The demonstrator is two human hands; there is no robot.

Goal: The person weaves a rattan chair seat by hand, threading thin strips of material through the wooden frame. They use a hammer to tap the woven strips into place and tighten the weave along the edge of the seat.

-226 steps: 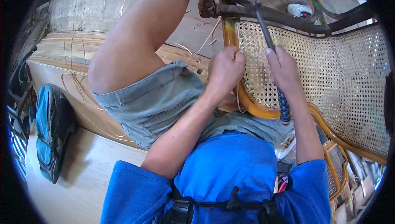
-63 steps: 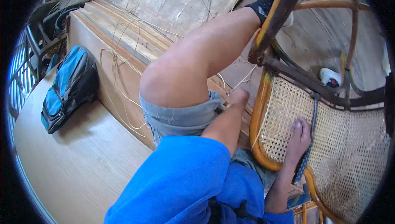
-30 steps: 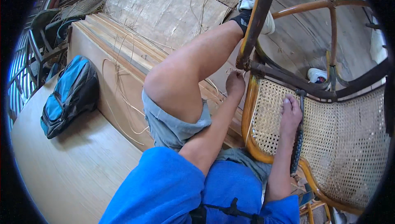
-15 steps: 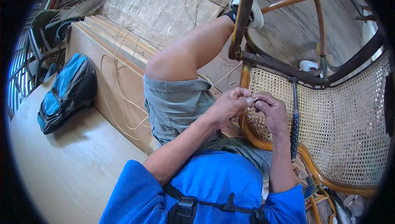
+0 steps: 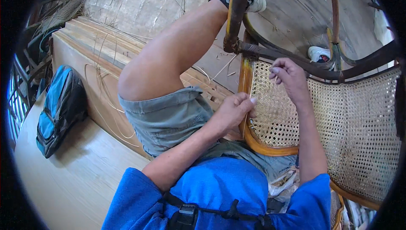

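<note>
A wooden chair frame [image 5: 259, 147] with a woven cane panel [image 5: 275, 122] leans before me on the right. My left hand [image 5: 237, 110] is closed in a pinch at the panel's left edge, beside the frame's rail. What lies between its fingers is too small to make out. Higher and to the right, my right hand [image 5: 292, 77] is raised over the upper part of the panel. Its thumb and fingertip are pinched together. A thin pale bit seems to show below the fingertips, but I cannot tell what it is. My right forearm covers part of the panel.
Dark chair legs and stretchers [image 5: 292, 63] rise beyond the panel. My bent left leg [image 5: 165, 61] extends toward the frame. At left, a blue and black backpack [image 5: 61, 109] rests on a pale board [image 5: 84, 175]. Loose cane strands [image 5: 101, 73] hang over stacked boards.
My hands, together half a second ago, are now apart. The right has moved up and away; the left has dropped slightly. The dark-handled tool on the panel no longer shows.
</note>
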